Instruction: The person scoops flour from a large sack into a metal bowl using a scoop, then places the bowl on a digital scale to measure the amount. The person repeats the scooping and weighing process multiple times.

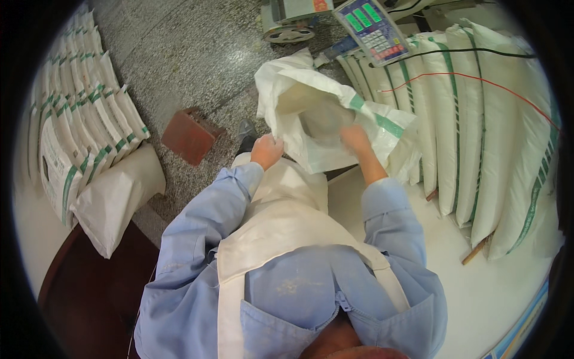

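A white woven sack [323,157] with a green stripe stands in front of me, its mouth gaping upward. Pale contents [323,122] show inside, too dim to make out. My left hand [267,151] is closed on the near left edge of the sack's mouth, pinching the material. On the right side of the opening, my right hand [356,139] is curled at the rim, slightly blurred, its fingers closed on the sack's edge. The sack's lower part is hidden behind its own folds and my apron [287,182].
Filled white sacks [472,131] stand in a row at right, and more sacks [84,119] are stacked at left. A scale display [372,33] stands beyond the open sack. A reddish-brown block-like object [190,136] lies on the speckled floor [173,54]. Red wire [460,74] crosses the right-hand sacks.
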`<state>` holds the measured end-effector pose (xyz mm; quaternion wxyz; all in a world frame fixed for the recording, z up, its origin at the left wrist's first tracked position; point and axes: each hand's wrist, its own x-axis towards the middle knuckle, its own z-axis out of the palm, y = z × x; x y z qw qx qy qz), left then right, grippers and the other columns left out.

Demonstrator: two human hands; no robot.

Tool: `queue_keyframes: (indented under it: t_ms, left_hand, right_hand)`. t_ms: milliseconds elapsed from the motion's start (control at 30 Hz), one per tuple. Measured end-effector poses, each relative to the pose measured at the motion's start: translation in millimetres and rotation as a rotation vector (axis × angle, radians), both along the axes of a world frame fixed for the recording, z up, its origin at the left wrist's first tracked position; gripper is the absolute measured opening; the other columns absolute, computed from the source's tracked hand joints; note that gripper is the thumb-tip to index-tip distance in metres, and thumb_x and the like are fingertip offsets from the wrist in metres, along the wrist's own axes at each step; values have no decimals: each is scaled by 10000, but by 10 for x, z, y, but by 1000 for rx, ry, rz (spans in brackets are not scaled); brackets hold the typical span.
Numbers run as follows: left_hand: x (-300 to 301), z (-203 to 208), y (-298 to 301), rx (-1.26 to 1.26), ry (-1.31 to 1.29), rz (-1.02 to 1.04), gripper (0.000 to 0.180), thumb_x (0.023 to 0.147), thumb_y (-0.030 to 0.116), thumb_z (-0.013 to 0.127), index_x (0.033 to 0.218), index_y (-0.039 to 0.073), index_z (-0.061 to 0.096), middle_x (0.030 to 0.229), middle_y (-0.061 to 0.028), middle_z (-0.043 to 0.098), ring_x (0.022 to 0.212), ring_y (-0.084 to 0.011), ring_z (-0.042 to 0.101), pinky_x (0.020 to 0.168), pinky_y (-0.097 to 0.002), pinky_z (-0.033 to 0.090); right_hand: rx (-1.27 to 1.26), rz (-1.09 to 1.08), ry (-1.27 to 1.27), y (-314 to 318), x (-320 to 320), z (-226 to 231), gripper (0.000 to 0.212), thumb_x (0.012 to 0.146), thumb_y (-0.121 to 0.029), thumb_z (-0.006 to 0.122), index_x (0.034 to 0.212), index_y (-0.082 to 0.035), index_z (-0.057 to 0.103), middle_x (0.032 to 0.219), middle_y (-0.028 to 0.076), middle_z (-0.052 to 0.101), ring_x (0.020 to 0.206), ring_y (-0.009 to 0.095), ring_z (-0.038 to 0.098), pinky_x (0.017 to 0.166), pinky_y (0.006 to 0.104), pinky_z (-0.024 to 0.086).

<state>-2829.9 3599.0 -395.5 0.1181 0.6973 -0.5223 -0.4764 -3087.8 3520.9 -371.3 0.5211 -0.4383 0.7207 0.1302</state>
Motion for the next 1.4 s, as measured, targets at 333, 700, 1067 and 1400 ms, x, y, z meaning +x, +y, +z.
queue_keyframes:
  t_ms: [333, 700, 1067, 1400]
  left_hand:
    - [-68, 55, 78, 156, 48, 13, 561, 799, 488, 489, 698, -56, 580, 722, -251, 590, 746, -394, 582, 691, -417, 454]
    - [121, 369, 349, 368, 18, 48, 633, 777, 584, 497, 809, -41, 594, 735, -154, 627, 695, -231, 612, 666, -323, 474]
    - [816, 437, 596, 522, -65, 119, 601, 821, 578, 443, 773, -5, 580, 636, -86, 585, 514, -147, 537, 460, -259, 418]
    - [1291, 524, 865, 681, -306, 264, 620, 805, 614, 442, 792, 5, 560, 674, -91, 587, 550, -154, 558, 429, -245, 402]
  right_hand:
    - [6, -290, 25, 617, -1003, 1621, 300, 778, -268, 528, 813, 30, 534, 633, 95, 552, 517, 156, 526, 447, 299, 384]
    - [-109, -661, 256, 1613, -2455, 1747, 244, 771, -228, 484, 802, 14, 504, 558, 120, 533, 359, 168, 444, 332, 275, 342]
    - [-18, 3, 619, 1150, -2649, -185, 270, 802, -174, 457, 977, -31, 604, 1053, 166, 589, 993, 325, 555, 799, 421, 449]
    - [18, 17, 567, 976, -2650, -1403, 222, 774, -136, 490, 908, -66, 653, 981, 139, 627, 930, 279, 602, 746, 387, 480]
